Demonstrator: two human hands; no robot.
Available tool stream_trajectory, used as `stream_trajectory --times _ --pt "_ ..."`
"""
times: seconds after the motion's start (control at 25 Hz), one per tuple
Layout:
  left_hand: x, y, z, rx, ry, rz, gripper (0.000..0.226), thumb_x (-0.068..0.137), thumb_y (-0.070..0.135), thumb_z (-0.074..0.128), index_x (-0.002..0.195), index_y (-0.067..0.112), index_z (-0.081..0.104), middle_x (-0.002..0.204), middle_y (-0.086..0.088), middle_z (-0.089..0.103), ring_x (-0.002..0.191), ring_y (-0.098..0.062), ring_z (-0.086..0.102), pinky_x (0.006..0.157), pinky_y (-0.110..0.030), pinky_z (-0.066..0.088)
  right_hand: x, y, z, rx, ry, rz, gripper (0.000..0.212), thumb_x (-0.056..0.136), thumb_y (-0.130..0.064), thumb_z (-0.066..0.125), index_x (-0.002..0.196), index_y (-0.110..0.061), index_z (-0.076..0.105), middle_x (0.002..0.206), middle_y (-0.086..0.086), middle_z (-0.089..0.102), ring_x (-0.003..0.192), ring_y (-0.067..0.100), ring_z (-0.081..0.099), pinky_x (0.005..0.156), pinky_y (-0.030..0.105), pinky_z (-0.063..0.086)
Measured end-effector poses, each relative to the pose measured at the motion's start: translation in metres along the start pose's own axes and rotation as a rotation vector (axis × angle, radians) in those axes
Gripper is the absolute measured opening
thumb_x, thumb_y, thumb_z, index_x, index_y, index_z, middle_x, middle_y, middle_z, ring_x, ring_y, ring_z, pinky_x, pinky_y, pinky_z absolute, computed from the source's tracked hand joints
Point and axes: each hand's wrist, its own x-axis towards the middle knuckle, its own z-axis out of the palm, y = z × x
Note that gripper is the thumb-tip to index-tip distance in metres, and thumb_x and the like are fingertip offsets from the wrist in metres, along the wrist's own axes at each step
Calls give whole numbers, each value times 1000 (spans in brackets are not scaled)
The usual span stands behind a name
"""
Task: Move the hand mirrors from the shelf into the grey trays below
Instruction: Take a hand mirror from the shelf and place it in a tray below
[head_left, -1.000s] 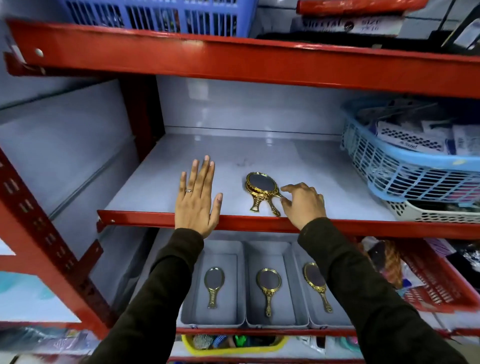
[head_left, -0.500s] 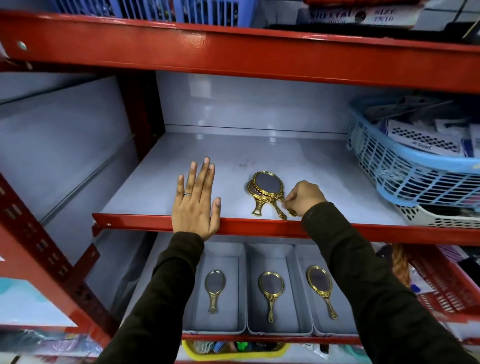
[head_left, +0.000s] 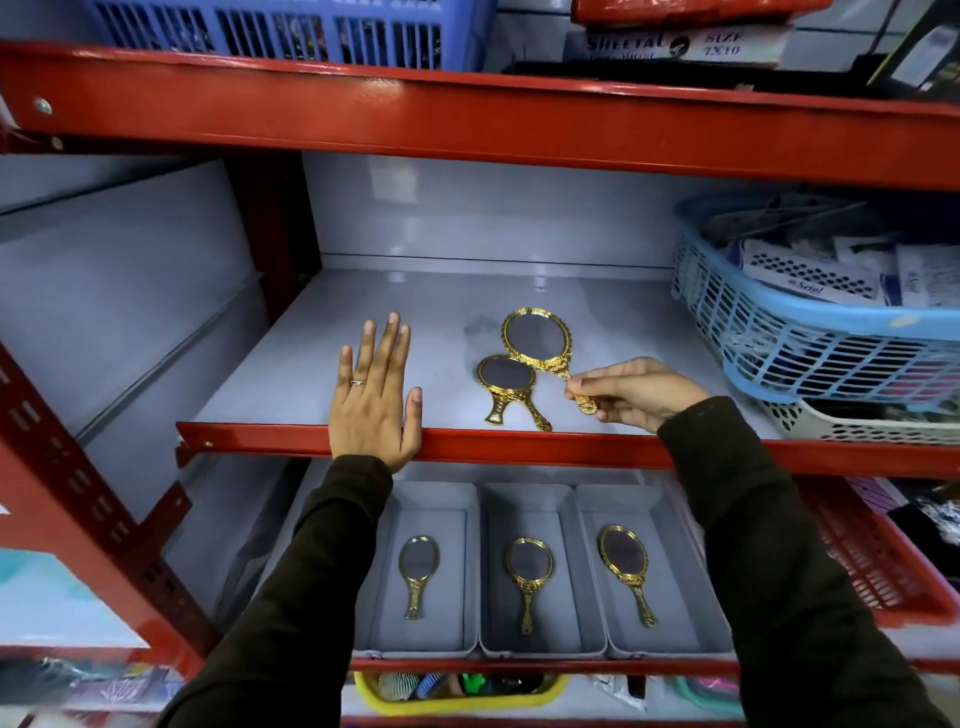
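My right hand (head_left: 631, 392) pinches the handle of a large gold hand mirror (head_left: 537, 338), lifted off a stack near the front of the grey shelf (head_left: 415, 312). A smaller gold mirror (head_left: 506, 379) lies below it on the shelf, with another handle showing under it. My left hand (head_left: 374, 395) rests flat, fingers spread, on the shelf's front edge. Below stand three grey trays: the left tray (head_left: 467, 499), the middle tray (head_left: 491, 571) and the right tray (head_left: 670, 504). Each holds one gold mirror: (head_left: 418, 569), (head_left: 529, 571), (head_left: 623, 569).
A light blue basket (head_left: 810, 322) full of packets fills the shelf's right side, over a white basket (head_left: 857, 423). Red steel beams (head_left: 467, 119) frame the shelves. A red basket (head_left: 872, 551) sits right of the trays, a yellow bin (head_left: 457, 693) below them.
My right hand has gripped the top mirror's handle and lifted it up and to the right off the stack, uncovering the smaller mirror beneath. My left hand stays put.
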Motion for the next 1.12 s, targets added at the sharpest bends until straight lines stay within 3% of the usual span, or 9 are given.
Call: stream_trajectory --times 0.16,0.4,0.52,0.64,0.72,0.84,0.92,1.0,1.12 --pt "-3 2 0 3 5 11 71 91 37 24 156 13 10 164 -3 7 152 -20 1 123 -39 -2 -50 37 -38 -7 -141 -53 55 48 -38 94 96 -14 82 98 9 80 69 5 72 60 15 58" --pt "-3 2 2 8 25 -5 71 91 36 28 156 14 7 164 -3 7 151 -19 -2 123 -39 -3 -91 145 -75 -32 -200 223 49 59 -32 92 102 -12 80 101 10 79 75 7 75 63 17 59" --pt "-3 0 5 -6 42 1 69 93 37 24 156 14 6 164 -3 7 151 -20 -2 123 -39 -3 -84 202 -71 23 -90 402 41 63 -21 87 102 -8 80 99 9 80 77 9 75 63 19 58" --pt "-3 0 6 0 57 1 69 94 38 22 156 15 6 164 -2 7 152 -20 -1 123 -38 -3 -57 245 -57 60 191 520 27 81 -4 76 107 0 73 90 8 78 73 15 71 58 22 57" --pt "-2 -1 6 0 64 7 69 93 38 22 156 15 7 164 -3 7 152 -21 0 123 -39 -2 -36 266 -49 67 347 566 16 88 0 67 102 -3 71 99 12 69 79 23 65 71 30 58" --pt "-2 -2 7 7 81 20 69 93 38 23 156 15 9 163 -3 9 152 -21 1 123 -41 -1 -14 289 -39 -198 485 614 17 95 -20 57 82 -10 60 103 10 58 99 23 59 86 27 46" --pt "-1 -2 7 -1 96 24 69 92 37 24 156 15 10 163 -3 11 152 -21 2 123 -41 -1 -7 300 -36 -323 616 630 28 95 -31 56 102 -6 65 110 11 65 111 23 63 84 24 43" --pt "-1 -2 8 0 108 29 69 91 37 25 156 15 11 163 -3 12 152 -22 3 123 -41 0 1 309 -35 -360 614 642 31 89 -22 66 109 2 68 99 14 69 98 25 65 76 24 40" --pt "-1 -4 10 14 109 36 70 91 37 26 156 15 11 163 -2 11 152 -22 3 123 -42 0 6 310 -33 -326 634 646 18 84 -10 71 96 2 75 75 9 64 79 25 61 72 24 38"
